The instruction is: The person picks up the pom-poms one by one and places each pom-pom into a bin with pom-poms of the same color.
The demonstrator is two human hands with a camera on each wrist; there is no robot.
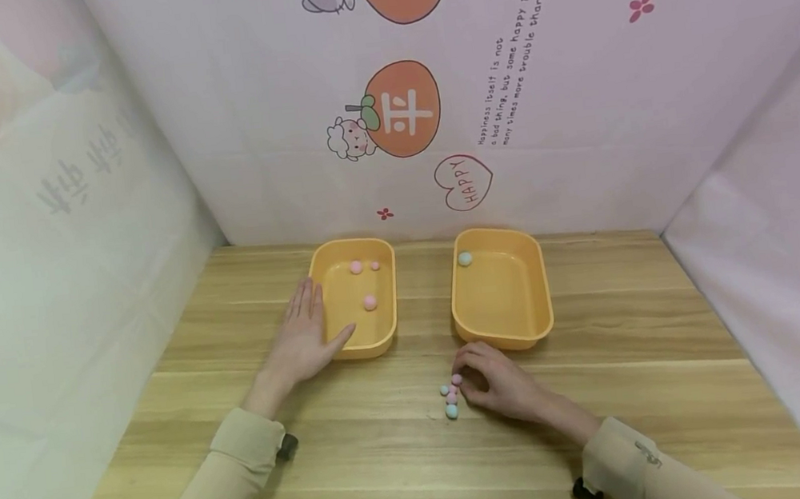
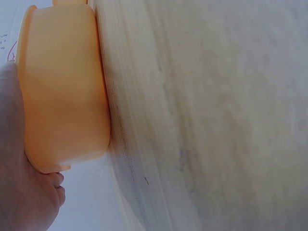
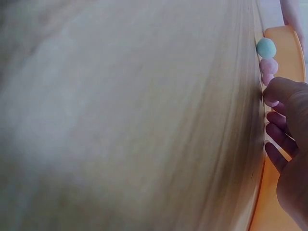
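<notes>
My left hand [image 1: 300,343] lies with extended fingers along the outer left side of the left yellow tray [image 1: 394,314], its thumb over the near rim. The left wrist view shows that hand [image 2: 24,183] against the tray's side [image 2: 65,86]. On the table, my right hand [image 1: 503,384] pinches a small pink ball [image 1: 457,379] between thumb and index finger; the thumb partly covers this ball [image 3: 272,103] in the right wrist view. Beside it are another pink ball [image 1: 452,398], a small blue-green ball [image 1: 444,390] and a larger blue-green ball [image 1: 452,411].
Inside the left tray are pink balls [image 1: 370,303], several sizes apart from one another. The right yellow tray [image 1: 548,299] contains a blue-green ball [image 1: 464,259]. Printed cloth [image 1: 567,185] stands behind the wooden table [image 1: 364,478] and along both sides.
</notes>
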